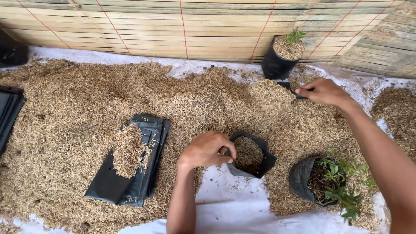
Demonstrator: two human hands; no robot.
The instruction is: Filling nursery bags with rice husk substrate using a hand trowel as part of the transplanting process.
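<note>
My left hand (207, 149) pinches the rim of a small black grow bag (265, 161) that stands open and partly filled with rice husk. My right hand (324, 91) is raised further back, gripping a dark scoop (289, 86) heaped with husk (271, 94), above and behind the bag. The scoop itself is mostly hidden under its load.
Loose rice husk (73, 112) covers a white sheet (234, 208). A stack of flat black bags (143, 173) lies at left with husk on it. A bag holding green seedlings (333, 182) lies at right. A filled bag with a seedling (284, 56) stands by the bamboo wall (173, 26).
</note>
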